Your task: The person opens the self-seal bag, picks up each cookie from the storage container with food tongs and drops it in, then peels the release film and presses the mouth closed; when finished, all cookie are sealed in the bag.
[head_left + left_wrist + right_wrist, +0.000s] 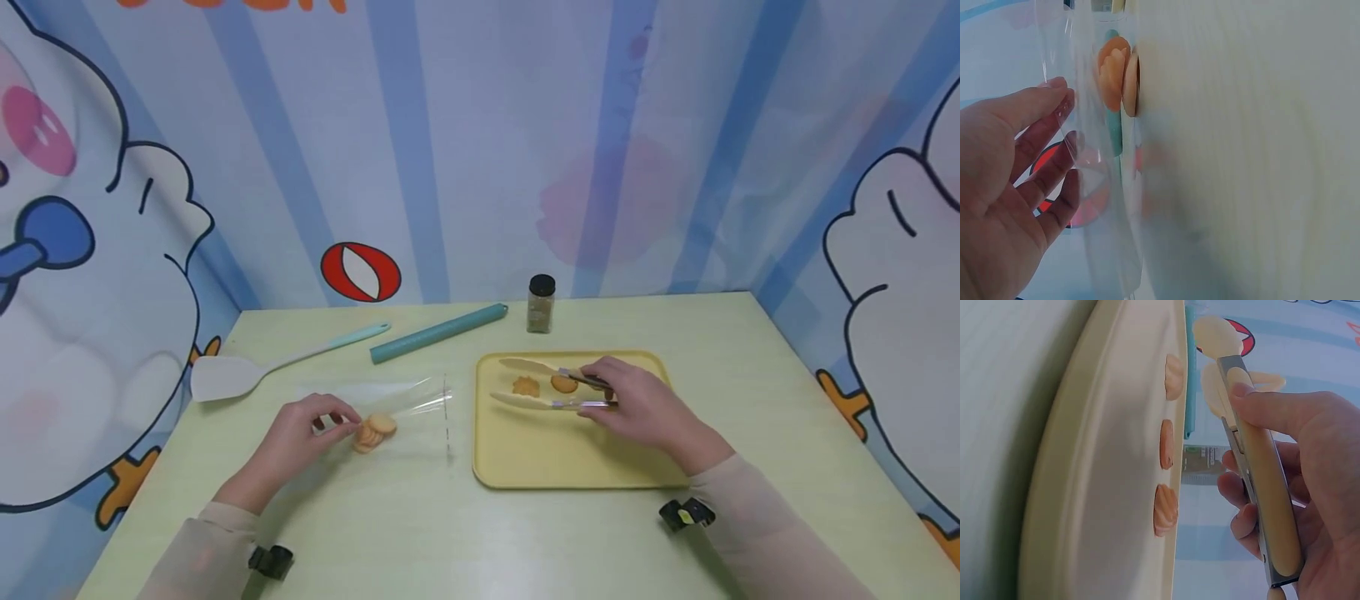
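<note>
My left hand [311, 442] pinches the edge of a clear plastic bag [420, 433] between thumb and forefinger. Inside the bag lies a small pile of round cookies [372, 433], seen edge-on in the left wrist view. My right hand [637, 404] grips a pair of tongs [1260, 481] with cream-coloured tips and handle inlays. The tongs' arms are spread apart above a yellow tray [547, 462], holding no cookie. Along the tray's far part rest a shaped cookie [526, 386], a round cookie [564, 384] and a ridged cookie [1166, 510], the last largely hidden by my hand in the head view.
Behind the bag lie a pale spatula [228, 377] with a mint handle and a teal rod [438, 332]. A black-capped spice jar [540, 304] stands behind the tray. A printed cloth backdrop [495, 167] encloses the table's back and sides.
</note>
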### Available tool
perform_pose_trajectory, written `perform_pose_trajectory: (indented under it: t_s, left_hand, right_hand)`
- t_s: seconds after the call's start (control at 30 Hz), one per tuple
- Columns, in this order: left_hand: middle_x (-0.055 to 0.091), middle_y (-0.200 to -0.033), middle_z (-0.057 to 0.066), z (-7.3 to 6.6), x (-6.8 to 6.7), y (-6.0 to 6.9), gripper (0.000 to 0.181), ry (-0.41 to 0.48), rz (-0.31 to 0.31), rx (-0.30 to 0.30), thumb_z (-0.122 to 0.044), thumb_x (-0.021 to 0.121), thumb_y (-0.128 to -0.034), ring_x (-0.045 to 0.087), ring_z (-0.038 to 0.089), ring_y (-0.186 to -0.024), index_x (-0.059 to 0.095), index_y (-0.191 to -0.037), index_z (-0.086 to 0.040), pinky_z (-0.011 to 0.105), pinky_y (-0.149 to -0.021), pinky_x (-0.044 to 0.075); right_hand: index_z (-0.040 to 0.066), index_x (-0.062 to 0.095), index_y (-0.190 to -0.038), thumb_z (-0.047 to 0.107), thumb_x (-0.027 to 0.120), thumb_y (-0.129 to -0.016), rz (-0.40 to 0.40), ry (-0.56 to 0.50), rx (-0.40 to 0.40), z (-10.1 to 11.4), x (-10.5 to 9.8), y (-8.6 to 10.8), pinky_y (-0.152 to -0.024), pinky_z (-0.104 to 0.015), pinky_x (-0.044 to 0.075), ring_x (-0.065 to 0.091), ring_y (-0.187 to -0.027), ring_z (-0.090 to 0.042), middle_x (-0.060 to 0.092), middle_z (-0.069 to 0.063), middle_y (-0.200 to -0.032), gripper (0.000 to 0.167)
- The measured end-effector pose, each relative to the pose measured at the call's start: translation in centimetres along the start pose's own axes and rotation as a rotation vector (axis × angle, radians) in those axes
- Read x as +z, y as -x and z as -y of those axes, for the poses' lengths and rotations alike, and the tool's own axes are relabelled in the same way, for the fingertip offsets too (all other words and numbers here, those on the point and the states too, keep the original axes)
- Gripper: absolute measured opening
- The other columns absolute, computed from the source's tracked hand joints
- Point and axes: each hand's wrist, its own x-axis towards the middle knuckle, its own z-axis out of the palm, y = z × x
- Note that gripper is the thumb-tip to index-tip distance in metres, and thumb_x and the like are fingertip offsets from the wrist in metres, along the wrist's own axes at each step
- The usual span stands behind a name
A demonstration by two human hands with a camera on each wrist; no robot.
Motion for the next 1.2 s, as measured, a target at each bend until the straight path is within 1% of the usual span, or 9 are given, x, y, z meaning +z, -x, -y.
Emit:
perform_pose_trajectory:
  t_s: [0.17,0.3,0.43,0.5,0.63,0.8,0.97,1.2]
  left_hand:
    - [0.075,-0.098,-0.006,0.0,0.1,0.1,0.017,-0.009,0.0,-0.001,-0.008,0.081,-0.0884,0.064,0.01,-0.086,0.078,-0.096,-0.023,0.027,-0.071,0.053]
    - [0.075,-0.098,-0.005,-0.1,0.1,0.1,0.016,-0.01,0.002,-0.01,-0.007,0.081,-0.088,0.064,0.009,-0.086,0.078,-0.096,-0.021,0.027,-0.071,0.053]
    - [0.075,-0.098,-0.005,-0.1,0.0,0.1,0.016,-0.015,0.005,-0.016,-0.008,0.081,-0.0882,0.063,0.009,-0.086,0.078,-0.096,-0.022,0.027,-0.071,0.053]
    - [0.075,-0.098,-0.006,0.0,0.0,0.1,0.016,-0.02,0.005,-0.017,-0.009,0.081,-0.0883,0.063,0.009,-0.086,0.078,-0.096,-0.023,0.027,-0.071,0.053]
    - [0.075,-0.098,-0.006,0.0,0.0,0.1,0.016,-0.026,0.005,-0.022,-0.01,0.081,-0.0886,0.063,0.01,-0.086,0.078,-0.096,-0.023,0.027,-0.071,0.053]
    - [0.075,-0.098,-0.005,0.0,0.0,0.2,0.016,-0.02,0.0,-0.023,-0.009,0.081,-0.0884,0.063,0.011,-0.085,0.078,-0.096,-0.022,0.027,-0.07,0.053]
    - [0.075,-0.099,-0.004,-0.1,0.0,0.2,0.017,-0.016,0.002,-0.024,-0.008,0.081,-0.0887,0.064,0.011,-0.086,0.078,-0.096,-0.023,0.027,-0.07,0.053]
    - [0.075,-0.098,-0.006,0.0,0.1,0.1,0.018,-0.013,-0.004,-0.014,-0.007,0.081,-0.0883,0.064,0.012,-0.086,0.078,-0.096,-0.023,0.027,-0.071,0.053]
  right_hand:
    - [0.001,0.066,-0.127,0.03,0.085,-0.087,0.012,0.032,-0.002,-0.6,-0.2,0.0,-0.07,-0.033,0.054,0.06,-0.076,-0.009,0.07,-0.008,-0.109,0.053]
    - [0.001,0.067,-0.126,0.029,0.085,-0.086,0.013,0.044,-0.009,-0.8,-0.3,-0.2,-0.072,-0.037,0.056,0.063,-0.078,-0.014,0.07,-0.009,-0.11,0.052]
    - [0.0,0.067,-0.126,0.029,0.085,-0.086,0.026,0.053,0.0,-0.9,-0.6,-0.2,-0.078,-0.042,0.057,0.067,-0.085,-0.02,0.071,-0.011,-0.112,0.053]
    - [0.0,0.067,-0.127,0.029,0.085,-0.086,0.04,0.053,0.011,-1.0,-0.8,-0.2,-0.08,-0.043,0.057,0.067,-0.088,-0.021,0.071,-0.011,-0.113,0.054]
    - [-0.001,0.067,-0.126,0.029,0.085,-0.086,0.071,0.045,0.018,-1.2,-1.2,-0.1,-0.08,-0.043,0.056,0.066,-0.088,-0.022,0.071,-0.011,-0.113,0.053]
    - [-0.001,0.067,-0.127,0.031,0.084,-0.087,0.093,0.06,0.024,-1.6,-1.4,0.2,-0.086,-0.047,0.057,0.068,-0.097,-0.026,0.071,-0.015,-0.119,0.054]
    - [0.001,0.067,-0.128,0.031,0.083,-0.088,0.112,0.061,0.031,-1.9,-1.6,0.3,-0.088,-0.048,0.057,0.068,-0.101,-0.027,0.071,-0.015,-0.12,0.052]
    - [0.003,0.071,-0.121,0.028,0.084,-0.088,0.113,0.045,0.014,-1.8,-1.7,0.2,-0.085,-0.046,0.057,0.069,-0.098,-0.024,0.074,-0.01,-0.113,0.044]
